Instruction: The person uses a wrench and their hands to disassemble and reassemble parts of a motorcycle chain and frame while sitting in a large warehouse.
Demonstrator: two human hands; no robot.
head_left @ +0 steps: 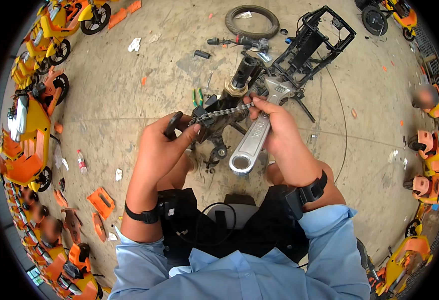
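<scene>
Stained grey concrete floor point(104, 90) is spreading beneath a black tubular metal frame point(299, 56), which is reaching far right from between the person's knees. A round rubber tyre point(252, 35) is lying flat at the far side. The right hand point(282, 130) is grasping a smooth silver adjustable wrench point(256, 135), its fingertips also pinching a linked metal chain point(224, 112). The left hand point(167, 145) is clasping a dark curved piece point(173, 125) at the chain's left end. The chain is running between both hands, above the frame's near end. Slim green-handled pliers point(194, 97) are lying beyond the left hand.
</scene>
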